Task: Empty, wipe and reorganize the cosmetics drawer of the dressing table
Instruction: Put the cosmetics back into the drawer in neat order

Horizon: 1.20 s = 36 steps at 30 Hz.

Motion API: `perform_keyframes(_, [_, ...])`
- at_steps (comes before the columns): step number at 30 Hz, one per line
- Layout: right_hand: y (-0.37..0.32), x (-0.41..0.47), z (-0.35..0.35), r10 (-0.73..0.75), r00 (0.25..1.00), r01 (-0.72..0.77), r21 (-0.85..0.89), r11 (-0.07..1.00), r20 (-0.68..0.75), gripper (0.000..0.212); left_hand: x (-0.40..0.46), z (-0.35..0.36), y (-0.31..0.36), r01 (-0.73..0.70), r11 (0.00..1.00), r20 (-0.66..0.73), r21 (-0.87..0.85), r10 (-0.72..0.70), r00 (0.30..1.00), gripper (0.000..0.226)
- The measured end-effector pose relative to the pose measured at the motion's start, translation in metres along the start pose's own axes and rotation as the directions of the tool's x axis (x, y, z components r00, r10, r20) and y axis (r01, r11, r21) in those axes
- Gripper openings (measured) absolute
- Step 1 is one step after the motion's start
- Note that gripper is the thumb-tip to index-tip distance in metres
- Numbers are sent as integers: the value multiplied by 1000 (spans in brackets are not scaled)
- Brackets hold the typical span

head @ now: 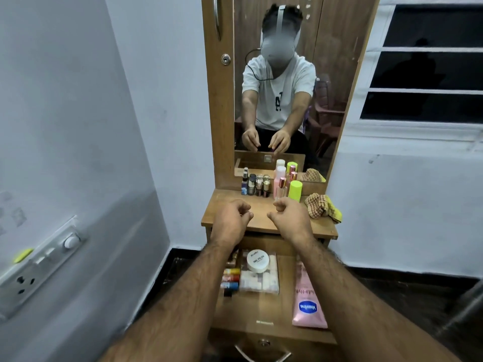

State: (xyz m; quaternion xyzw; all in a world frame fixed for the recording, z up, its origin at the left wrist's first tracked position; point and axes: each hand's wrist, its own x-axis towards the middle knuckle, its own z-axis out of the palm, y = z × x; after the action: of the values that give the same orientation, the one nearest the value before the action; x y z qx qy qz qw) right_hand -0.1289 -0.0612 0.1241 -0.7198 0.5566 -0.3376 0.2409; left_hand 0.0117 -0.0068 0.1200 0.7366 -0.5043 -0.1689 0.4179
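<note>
The drawer [264,313] stands pulled out below the worktop [264,226], and it isn't empty yet: a white round jar [258,260] sits on a clear compartment box [258,280], a row of small coloured sticks [230,278] lies to its left, and a pink lotion tube [308,301] lies along the right side. Up on the worktop, small bottles [254,184] and a green-capped bottle [295,191] line the mirror's foot, likely parked there to clear the drawer. A checked cloth [322,206] waits at the right edge, handy for wiping. Both hands hover over the worktop. The left hand [231,220] has its fingers curled in, seemingly holding nothing; the right hand [290,218] likewise, though I cannot tell whether something tiny is pinched.
</note>
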Motion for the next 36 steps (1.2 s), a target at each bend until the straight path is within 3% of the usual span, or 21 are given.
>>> perform_keyframes(13, [51, 73, -11, 168, 959, -150, 95, 984, -228, 33, 82, 71, 10, 2, 990, 48, -140, 4, 999, 32])
perform_keyframes(20, [72, 95, 1, 158, 971, -149, 63, 987, -180, 49, 96, 107, 9, -15, 991, 30, -133, 19, 999, 40])
perform_keyframes(36, [83, 106, 19, 116, 975, -127, -45, 991, -188, 38, 101, 133, 11, 17, 998, -130, -55, -24, 991, 28])
